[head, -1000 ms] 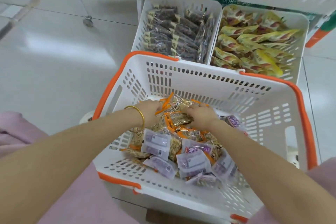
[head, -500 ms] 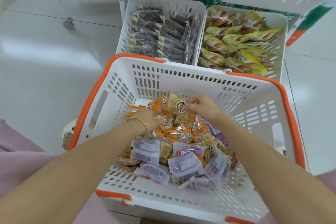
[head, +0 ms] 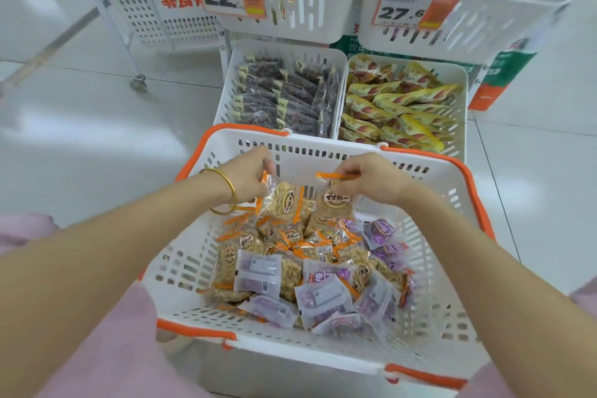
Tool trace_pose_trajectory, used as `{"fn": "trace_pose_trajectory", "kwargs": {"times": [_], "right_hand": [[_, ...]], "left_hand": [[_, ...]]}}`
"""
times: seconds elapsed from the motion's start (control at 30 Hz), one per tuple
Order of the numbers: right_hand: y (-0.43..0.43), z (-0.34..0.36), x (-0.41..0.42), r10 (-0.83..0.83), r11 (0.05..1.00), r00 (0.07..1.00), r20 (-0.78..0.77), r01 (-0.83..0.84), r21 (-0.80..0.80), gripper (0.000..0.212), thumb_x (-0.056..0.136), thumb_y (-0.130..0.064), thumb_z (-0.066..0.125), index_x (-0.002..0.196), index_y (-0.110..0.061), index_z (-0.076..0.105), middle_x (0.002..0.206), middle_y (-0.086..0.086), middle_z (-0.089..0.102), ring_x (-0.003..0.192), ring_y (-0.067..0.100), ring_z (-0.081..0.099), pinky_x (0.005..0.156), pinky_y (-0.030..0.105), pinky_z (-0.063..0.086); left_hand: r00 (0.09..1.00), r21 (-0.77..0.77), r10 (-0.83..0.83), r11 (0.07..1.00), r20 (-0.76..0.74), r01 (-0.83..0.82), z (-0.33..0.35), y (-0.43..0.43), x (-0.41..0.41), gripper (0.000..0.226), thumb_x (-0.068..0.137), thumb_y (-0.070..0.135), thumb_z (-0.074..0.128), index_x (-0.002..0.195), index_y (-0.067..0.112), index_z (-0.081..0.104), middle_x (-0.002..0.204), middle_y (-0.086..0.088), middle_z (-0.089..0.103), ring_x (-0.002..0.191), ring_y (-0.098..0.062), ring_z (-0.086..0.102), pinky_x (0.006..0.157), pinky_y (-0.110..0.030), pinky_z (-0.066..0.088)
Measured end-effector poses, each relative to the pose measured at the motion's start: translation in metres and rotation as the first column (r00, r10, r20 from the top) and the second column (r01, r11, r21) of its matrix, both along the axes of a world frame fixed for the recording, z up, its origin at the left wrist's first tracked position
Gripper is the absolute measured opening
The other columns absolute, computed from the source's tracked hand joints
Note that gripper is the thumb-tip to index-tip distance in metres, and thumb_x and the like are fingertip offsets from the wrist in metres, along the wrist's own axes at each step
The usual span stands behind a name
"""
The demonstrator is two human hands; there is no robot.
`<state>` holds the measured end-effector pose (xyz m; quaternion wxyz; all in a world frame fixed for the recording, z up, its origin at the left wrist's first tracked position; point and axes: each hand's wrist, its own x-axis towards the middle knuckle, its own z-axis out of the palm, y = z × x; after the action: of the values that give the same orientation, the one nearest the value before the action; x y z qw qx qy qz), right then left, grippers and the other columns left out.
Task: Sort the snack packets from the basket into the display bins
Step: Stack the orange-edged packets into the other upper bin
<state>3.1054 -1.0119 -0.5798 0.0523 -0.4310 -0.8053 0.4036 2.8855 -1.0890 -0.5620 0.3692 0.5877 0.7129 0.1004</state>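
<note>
Left hand (head: 245, 173) pinches one orange-trimmed packet (head: 280, 200); right hand (head: 371, 178) pinches another (head: 336, 202), both above basket (head: 323, 355) far edge.

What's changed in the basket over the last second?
Both hands rose from the pile toward the far wall of the basket. The left hand pinches an orange-edged packet and the right hand a second orange-edged packet, both lifted above the heap. The purple packets stayed put at the near end.
</note>
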Motion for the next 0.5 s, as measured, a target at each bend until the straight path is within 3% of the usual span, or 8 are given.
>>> {"fn": "trace_pose_trajectory", "kwargs": {"times": [0.1,0.2,0.3,0.37,0.43,0.5], "right_hand": [[-0.003,0.027,-0.005,0.07,0.997,0.99,-0.123,-0.066,0.038,0.019,0.082,-0.018,0.071,0.096,-0.006,0.071,0.102,0.009,0.063,0.094,0.02,0.058,0.086,0.032,0.046],[-0.008,0.047,-0.01,0.093,0.99,0.97,-0.227,-0.114,-0.084,0.022,0.085,-0.014,0.067,0.106,-0.008,0.069,0.11,0.003,0.066,0.098,0.013,0.062,0.085,0.018,0.047],[-0.01,0.051,-0.012,-0.009,0.966,0.954,-0.3,-0.07,-0.25,0.021,0.087,-0.016,0.065,0.104,-0.004,0.066,0.094,0.005,0.066,0.087,0.014,0.062,0.082,0.027,0.052],[-0.009,0.048,-0.012,-0.184,0.942,0.913,-0.364,0.057,-0.332,0.019,0.088,-0.017,0.064,0.098,-0.001,0.063,0.09,0.008,0.062,0.086,0.018,0.059,0.086,0.036,0.052],[-0.01,0.044,-0.012,-0.396,0.861,0.8,-0.452,0.151,-0.486,0.012,0.089,-0.017,0.061,0.092,-0.005,0.063,0.087,0.007,0.059,0.085,0.02,0.055,0.086,0.04,0.052],[-0.011,0.04,-0.013,-0.557,0.739,0.669,-0.493,0.127,-0.661,0.008,0.089,-0.019,0.06,0.088,-0.012,0.064,0.088,0.006,0.061,0.084,0.023,0.056,0.08,0.04,0.055]], "left_hand": [[0.997,0.033,-0.064,0.997,0.038,0.062,0.025,0.003,0.0,0.035,0.085,-0.006,0.055,0.106,0.019,0.042,0.081,-0.004,0.044,0.063,-0.017,0.05,0.056,-0.026,0.051],[0.994,0.118,-0.111,0.987,-0.01,0.112,0.049,0.007,0.003,0.033,0.087,0.0,0.055,0.113,0.019,0.045,0.084,0.002,0.048,0.062,-0.009,0.048,0.046,-0.01,0.039],[0.997,0.173,-0.07,0.983,0.027,0.064,0.062,0.009,0.004,0.035,0.091,0.0,0.05,0.12,0.019,0.047,0.082,0.002,0.043,0.065,-0.013,0.046,0.056,-0.025,0.048],[0.985,0.139,0.039,0.988,0.169,-0.063,0.066,0.006,0.003,0.033,0.092,-0.004,0.046,0.116,0.018,0.051,0.08,0.0,0.042,0.066,-0.016,0.047,0.067,-0.039,0.056],[0.886,0.031,0.185,0.975,0.425,-0.219,0.067,0.003,0.004,0.03,0.092,-0.011,0.043,0.103,0.014,0.056,0.086,-0.005,0.05,0.072,-0.02,0.056,0.074,-0.045,0.058],[0.749,-0.056,0.292,0.945,0.594,-0.323,0.065,0.003,0.007,0.029,0.091,-0.014,0.04,0.101,0.009,0.054,0.094,-0.01,0.051,0.077,-0.022,0.06,0.071,-0.044,0.058]]}}
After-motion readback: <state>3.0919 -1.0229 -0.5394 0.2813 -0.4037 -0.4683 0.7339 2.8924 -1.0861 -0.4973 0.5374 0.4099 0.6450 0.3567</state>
